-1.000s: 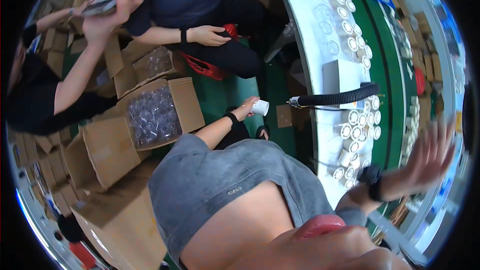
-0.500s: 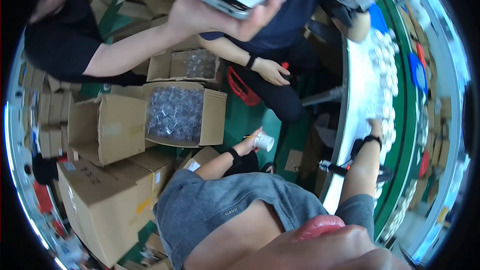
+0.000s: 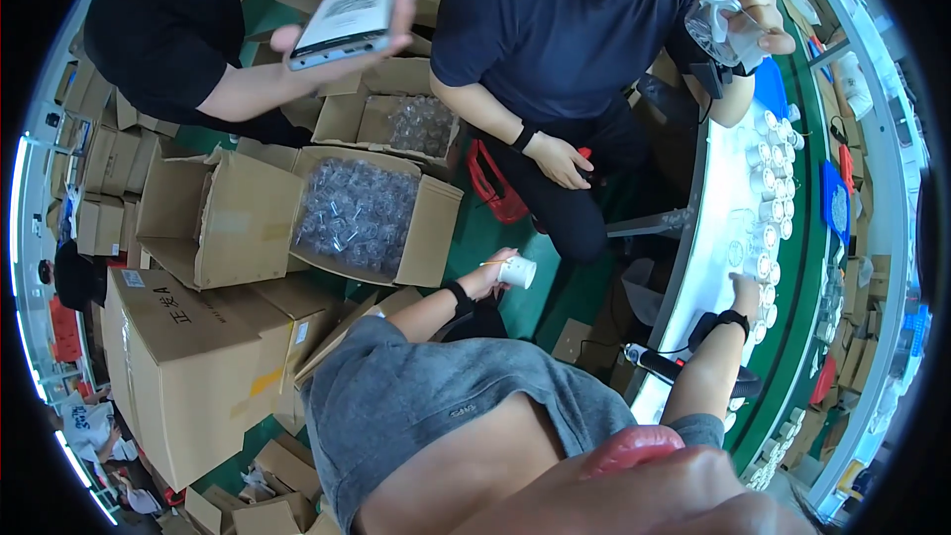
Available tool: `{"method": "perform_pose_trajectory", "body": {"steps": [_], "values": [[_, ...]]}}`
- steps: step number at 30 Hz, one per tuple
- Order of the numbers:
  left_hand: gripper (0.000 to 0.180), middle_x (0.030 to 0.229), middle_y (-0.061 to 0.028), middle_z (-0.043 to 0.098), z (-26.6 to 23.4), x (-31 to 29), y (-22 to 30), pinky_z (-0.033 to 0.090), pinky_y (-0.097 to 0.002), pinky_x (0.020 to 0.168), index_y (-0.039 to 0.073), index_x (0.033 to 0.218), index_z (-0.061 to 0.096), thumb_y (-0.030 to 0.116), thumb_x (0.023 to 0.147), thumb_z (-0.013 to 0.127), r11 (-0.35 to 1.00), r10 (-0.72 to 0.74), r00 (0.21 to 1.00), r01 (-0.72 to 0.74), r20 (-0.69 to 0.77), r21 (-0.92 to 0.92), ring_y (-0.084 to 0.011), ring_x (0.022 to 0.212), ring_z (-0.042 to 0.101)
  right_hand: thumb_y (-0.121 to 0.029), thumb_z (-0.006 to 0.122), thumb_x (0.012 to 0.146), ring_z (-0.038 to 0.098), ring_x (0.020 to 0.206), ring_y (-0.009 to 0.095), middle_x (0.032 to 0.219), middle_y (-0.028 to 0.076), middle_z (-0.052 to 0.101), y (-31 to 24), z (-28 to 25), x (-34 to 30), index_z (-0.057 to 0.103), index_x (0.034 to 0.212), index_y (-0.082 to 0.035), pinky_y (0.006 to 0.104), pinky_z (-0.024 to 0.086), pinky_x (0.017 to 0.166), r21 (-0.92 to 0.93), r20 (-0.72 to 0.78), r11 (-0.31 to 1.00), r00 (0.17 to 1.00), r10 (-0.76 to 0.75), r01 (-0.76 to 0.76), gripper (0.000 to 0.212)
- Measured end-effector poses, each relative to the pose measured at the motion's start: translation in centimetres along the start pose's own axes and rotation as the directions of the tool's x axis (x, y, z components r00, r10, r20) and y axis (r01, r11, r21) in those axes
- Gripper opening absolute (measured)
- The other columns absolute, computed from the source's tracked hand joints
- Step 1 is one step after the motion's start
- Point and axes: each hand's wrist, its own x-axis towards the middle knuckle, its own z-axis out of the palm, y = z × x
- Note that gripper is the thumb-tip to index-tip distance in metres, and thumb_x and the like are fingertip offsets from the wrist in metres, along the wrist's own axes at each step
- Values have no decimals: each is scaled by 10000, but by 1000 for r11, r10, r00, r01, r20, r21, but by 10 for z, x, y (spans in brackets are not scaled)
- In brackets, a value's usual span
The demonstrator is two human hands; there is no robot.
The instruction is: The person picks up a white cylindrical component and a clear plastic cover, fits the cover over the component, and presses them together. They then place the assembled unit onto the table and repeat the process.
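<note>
My left hand (image 3: 480, 280), held low in front of me, is closed around a white cup-shaped container (image 3: 517, 272). A thin yellowish strip (image 3: 492, 263) shows by its fingers. Over on the right, my right hand (image 3: 745, 293) reaches onto the white table (image 3: 705, 228), beside rows of white containers (image 3: 765, 183). One finger seems to point forward, but the other fingers are hidden, so its grip is unclear. Just ahead of that hand, a clear round piece (image 3: 736, 252) lies on the tabletop.
Opposite sits a co-worker (image 3: 565, 30) lifting a clear plastic container (image 3: 715, 25). At upper left another person's hand holds a phone (image 3: 342, 25). Open cartons of clear plastic pieces (image 3: 357, 213) and a large closed carton (image 3: 183, 376) stand left. A black-handled device (image 3: 654, 365) lies near my right forearm.
The other person's phone has moved left, away from the middle. The co-worker opposite shows more fully as the view shifted. My left hand still holds the white container; my right stays at the table.
</note>
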Motion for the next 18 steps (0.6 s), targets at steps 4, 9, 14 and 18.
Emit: {"method": "perform_pose_trajectory", "body": {"steps": [4,9,14,18], "values": [[320,621,-27,527,26,8,5,417,-248,451,116,833,483,388,846,315,1000,-18,999,17,28,17,-128,537,513,-465,573,644,588,652,254,815,103,576,-18,-59,-15,526,959,12,347,449,606,371,64,929,998,-6,-18,573],[342,677,-28,537,39,13,-6,432,-269,458,116,860,502,417,819,344,987,-149,978,139,146,79,-138,603,531,-447,528,716,569,563,195,875,112,519,-50,-133,-171,449,996,32,243,435,451,922,-229,149,812,-537,358,561],[343,692,-33,545,55,-2,-11,415,-286,427,118,871,518,417,812,361,962,-194,975,168,105,217,-149,615,537,-260,697,582,539,774,243,965,192,478,-3,-101,-291,338,1131,-1,278,433,606,950,-232,-181,186,-955,254,706],[324,689,-30,545,50,-17,-30,402,-282,411,123,870,516,405,812,369,968,-99,990,74,96,238,-147,606,536,-189,722,544,527,834,279,1012,229,446,35,-32,-303,358,1128,-38,299,449,669,995,-44,-50,67,-997,-86,705]]}}
